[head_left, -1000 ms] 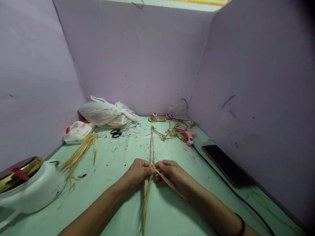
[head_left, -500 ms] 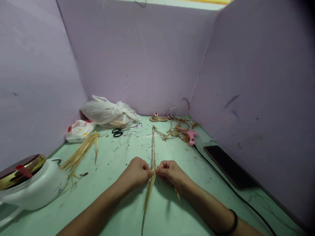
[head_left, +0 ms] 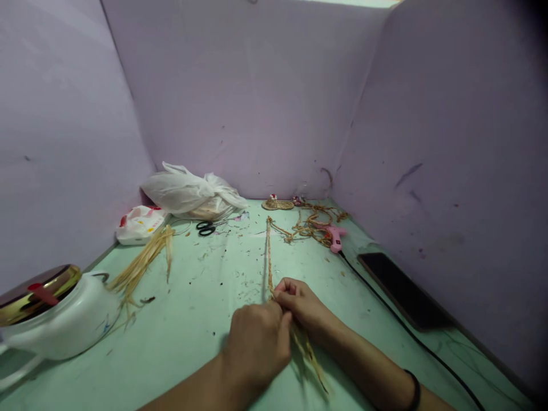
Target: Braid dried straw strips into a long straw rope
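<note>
- Where the braided straw cord (head_left: 269, 251) ends nearest the camera, both hands meet on the green table (head_left: 192, 319).
- Left hand (head_left: 257, 345) is curled closed with its back to the camera, over the cord's near end; its fingertips are hidden, so what they pinch cannot be told exactly.
- Right hand (head_left: 299, 302) has its fingers bent closed, pinching the cord just beside the left hand.
- Loose straw strands (head_left: 310, 357) trail from the hands toward the camera.
- From the hands the cord runs straight away to a tangle of braid (head_left: 310, 225).
- Left of the cord: scissors (head_left: 206, 227), a plastic bag (head_left: 190, 194), a straw bundle (head_left: 141, 265), a white pot (head_left: 55, 319).
- Right of the cord: a pink glue gun (head_left: 336, 237), a phone (head_left: 405, 291).
</note>
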A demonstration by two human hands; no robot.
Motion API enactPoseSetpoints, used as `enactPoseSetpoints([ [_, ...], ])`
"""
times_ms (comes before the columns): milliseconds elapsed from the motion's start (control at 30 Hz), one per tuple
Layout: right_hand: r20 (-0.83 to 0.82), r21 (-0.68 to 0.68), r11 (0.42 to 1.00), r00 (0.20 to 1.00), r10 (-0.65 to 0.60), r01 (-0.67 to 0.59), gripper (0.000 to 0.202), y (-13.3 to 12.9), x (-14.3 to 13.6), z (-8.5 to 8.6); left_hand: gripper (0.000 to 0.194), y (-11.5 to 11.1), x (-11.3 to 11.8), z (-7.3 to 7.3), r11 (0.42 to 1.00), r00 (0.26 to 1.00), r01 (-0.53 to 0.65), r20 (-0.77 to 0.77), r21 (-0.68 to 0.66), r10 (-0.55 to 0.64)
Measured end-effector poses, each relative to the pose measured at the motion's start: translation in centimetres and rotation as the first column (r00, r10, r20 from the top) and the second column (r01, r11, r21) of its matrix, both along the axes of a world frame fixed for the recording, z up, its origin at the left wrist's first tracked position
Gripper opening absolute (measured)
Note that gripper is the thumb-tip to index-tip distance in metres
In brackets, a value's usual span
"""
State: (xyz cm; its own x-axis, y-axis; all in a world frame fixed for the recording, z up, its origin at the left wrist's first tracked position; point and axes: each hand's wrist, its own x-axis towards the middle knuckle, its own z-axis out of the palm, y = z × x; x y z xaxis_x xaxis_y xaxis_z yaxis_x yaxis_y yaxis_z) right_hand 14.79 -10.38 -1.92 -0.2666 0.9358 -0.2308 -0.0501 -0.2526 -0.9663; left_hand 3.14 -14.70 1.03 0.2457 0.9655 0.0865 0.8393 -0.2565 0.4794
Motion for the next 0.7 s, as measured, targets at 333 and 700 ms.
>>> enactPoseSetpoints([
  [333,-0.017,0.030,0.989,0.989,0.145,-0.145,0.018,0.4,0.4,0.4,0.017,3.6,-1.6,0.5,0.700,0.661,0.154,0.599,-0.698,0.452],
  [700,0.771,0.444,0.834,0.614,-0.169,-0.327,0.011,-1.1,1.7,1.9,0.014,4.0,-0.7,-2.5,0.853,0.756,-0.059,0.535,-0.518,0.377],
])
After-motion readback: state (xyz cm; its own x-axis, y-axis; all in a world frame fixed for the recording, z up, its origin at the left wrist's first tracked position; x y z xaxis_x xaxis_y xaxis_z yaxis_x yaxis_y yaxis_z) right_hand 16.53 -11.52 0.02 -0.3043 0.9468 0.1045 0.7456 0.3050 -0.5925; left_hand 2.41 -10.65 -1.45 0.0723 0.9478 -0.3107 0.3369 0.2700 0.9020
